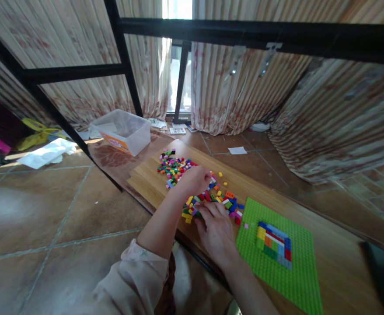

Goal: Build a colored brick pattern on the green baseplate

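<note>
A pile of loose toy building bricks in many colours spreads over the wooden board. Above the middle of it is my left hand, its fingers curled inward; whatever they may hold is hidden. My right hand rests at the near side of the pile, fingers apart and fingertips among the bricks. Just right of that hand lies a green studded baseplate. It carries a flat block of joined bricks in blue, yellow, red, white, orange and green. One small pink brick sits near its left edge.
A clear plastic bin with an orange label stands beyond the board's far left end. Black metal bars cross above the work area. A dark flat object lies at the right. Papers are on the tiled floor by the curtains.
</note>
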`<control>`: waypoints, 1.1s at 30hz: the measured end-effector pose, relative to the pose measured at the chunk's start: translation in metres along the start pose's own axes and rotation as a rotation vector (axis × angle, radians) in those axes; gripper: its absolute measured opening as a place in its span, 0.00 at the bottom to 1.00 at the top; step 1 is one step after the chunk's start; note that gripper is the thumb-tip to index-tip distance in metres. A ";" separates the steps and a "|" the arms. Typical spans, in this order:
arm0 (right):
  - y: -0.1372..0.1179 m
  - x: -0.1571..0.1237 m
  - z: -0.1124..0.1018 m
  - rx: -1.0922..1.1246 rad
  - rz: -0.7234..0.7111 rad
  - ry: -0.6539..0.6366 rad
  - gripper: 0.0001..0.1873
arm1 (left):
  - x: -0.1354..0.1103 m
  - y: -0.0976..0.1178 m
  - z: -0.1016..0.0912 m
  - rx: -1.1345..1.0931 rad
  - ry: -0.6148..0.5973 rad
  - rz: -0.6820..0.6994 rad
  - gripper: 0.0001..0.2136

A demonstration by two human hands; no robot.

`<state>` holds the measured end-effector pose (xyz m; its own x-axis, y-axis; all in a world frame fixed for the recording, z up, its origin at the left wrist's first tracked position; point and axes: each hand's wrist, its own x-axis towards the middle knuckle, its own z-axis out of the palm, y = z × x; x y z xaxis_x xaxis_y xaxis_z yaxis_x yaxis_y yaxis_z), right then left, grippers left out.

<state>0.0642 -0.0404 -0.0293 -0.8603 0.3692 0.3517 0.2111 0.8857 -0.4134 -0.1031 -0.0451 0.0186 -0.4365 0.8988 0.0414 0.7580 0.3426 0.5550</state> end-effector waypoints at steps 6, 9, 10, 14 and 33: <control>0.007 0.007 0.014 -0.057 0.009 -0.048 0.19 | -0.002 -0.005 -0.005 0.053 -0.013 0.018 0.12; 0.005 0.009 0.011 -0.014 0.018 -0.036 0.20 | -0.002 -0.006 -0.008 0.061 -0.009 0.010 0.12; 0.005 0.009 0.008 0.014 0.033 -0.025 0.20 | -0.002 -0.007 -0.009 0.047 -0.005 0.014 0.11; 0.009 0.005 -0.017 0.235 0.239 0.113 0.16 | 0.000 -0.009 -0.008 -0.178 -0.038 0.095 0.11; 0.053 -0.026 -0.065 1.157 0.824 0.345 0.23 | -0.007 0.054 0.042 -0.820 -0.532 0.186 0.08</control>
<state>0.1278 0.0154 -0.0060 -0.4960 0.8444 -0.2025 -0.0479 -0.2595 -0.9646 -0.0385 -0.0213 0.0138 0.0818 0.9934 -0.0808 0.1349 0.0693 0.9884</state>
